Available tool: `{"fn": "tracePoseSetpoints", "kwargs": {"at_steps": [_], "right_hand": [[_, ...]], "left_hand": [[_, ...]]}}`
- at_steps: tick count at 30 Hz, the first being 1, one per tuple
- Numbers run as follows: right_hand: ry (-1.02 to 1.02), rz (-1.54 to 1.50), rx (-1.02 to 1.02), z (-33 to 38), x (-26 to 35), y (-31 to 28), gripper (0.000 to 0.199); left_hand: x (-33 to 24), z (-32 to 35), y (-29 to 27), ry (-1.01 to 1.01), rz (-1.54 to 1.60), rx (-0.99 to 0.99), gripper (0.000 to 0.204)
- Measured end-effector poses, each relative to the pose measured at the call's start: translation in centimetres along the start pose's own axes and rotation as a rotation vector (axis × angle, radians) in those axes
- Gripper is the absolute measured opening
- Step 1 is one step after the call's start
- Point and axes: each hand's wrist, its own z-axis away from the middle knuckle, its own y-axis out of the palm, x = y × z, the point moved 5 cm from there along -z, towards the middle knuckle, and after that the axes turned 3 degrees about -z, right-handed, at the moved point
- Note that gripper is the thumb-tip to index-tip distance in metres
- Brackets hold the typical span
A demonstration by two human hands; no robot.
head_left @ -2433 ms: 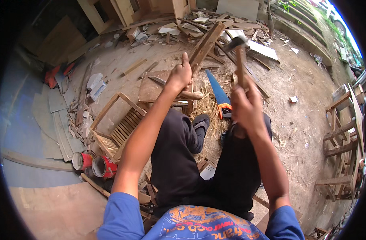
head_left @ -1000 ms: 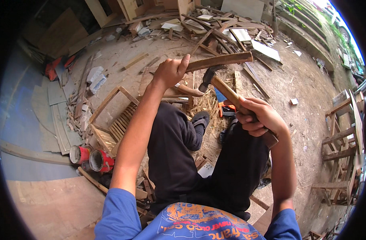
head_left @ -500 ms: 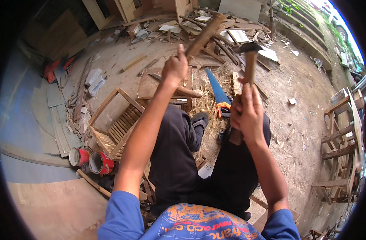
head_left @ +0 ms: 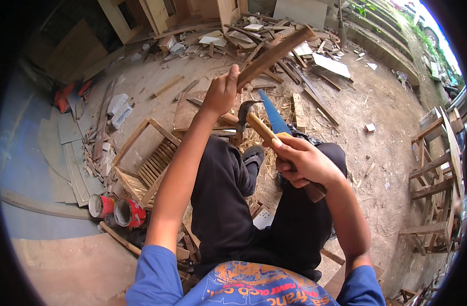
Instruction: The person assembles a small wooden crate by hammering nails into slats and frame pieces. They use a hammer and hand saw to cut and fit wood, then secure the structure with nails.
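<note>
My left hand (head_left: 220, 94) grips the lower end of a brown wooden slat (head_left: 275, 56), which slants up and to the right above the ground. My right hand (head_left: 302, 162) holds a hammer (head_left: 259, 126) by its pale wooden handle. The dark metal head points left and sits just below my left hand, near the slat's held end. Under both hands are my legs in black trousers. A blue handsaw blade (head_left: 273, 116) lies on the ground behind the hammer.
A slatted wooden frame (head_left: 144, 163) lies to my left, with two red paint cans (head_left: 116, 209) near it. Scrap boards and offcuts (head_left: 274, 38) are piled at the back. Wooden chair frames (head_left: 435, 183) stand at the right. Straw and shavings cover the dirt.
The hammer has swung down from upright to head-left beside the slat's lower end. The slat, held by my left hand, stays slanted up to the right.
</note>
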Motion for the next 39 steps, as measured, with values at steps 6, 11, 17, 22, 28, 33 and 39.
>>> {"fn": "tracePoseSetpoints", "kwargs": {"at_steps": [6, 11, 17, 22, 28, 33, 39], "right_hand": [[0.030, 0.036, 0.006, -0.4, 0.4, -0.7, 0.027], [0.086, -0.023, 0.120, -0.3, 0.6, -1.5, 0.028], [0.029, -0.006, 0.103, -0.4, 0.9, -1.7, 0.026], [-0.025, 0.053, 0.053, -1.3, -0.1, -1.4, 0.026], [-0.026, 0.134, -0.014, -1.4, -0.1, -1.5, 0.025], [-0.037, 0.139, -0.037, -1.3, -0.4, -1.8, 0.026], [-0.063, 0.161, -0.146, -1.7, -0.5, -2.8, 0.030]], "left_hand": [[-3.5, 1.0, -0.2, 0.282, -0.214, -0.010, 0.054], [-3.8, 1.2, 0.1, 0.332, -0.147, 0.031, 0.050], [-3.1, 0.9, 0.1, 0.271, -0.130, 0.055, 0.051], [-2.8, 0.8, 0.2, 0.251, -0.119, 0.068, 0.056], [-1.2, 0.7, 1.3, -0.038, 0.302, 0.283, 0.045], [-1.0, 0.6, 1.2, -0.081, 0.419, 0.332, 0.021], [-1.2, 0.7, 2.1, -0.111, 0.336, 0.297, 0.019]]}}
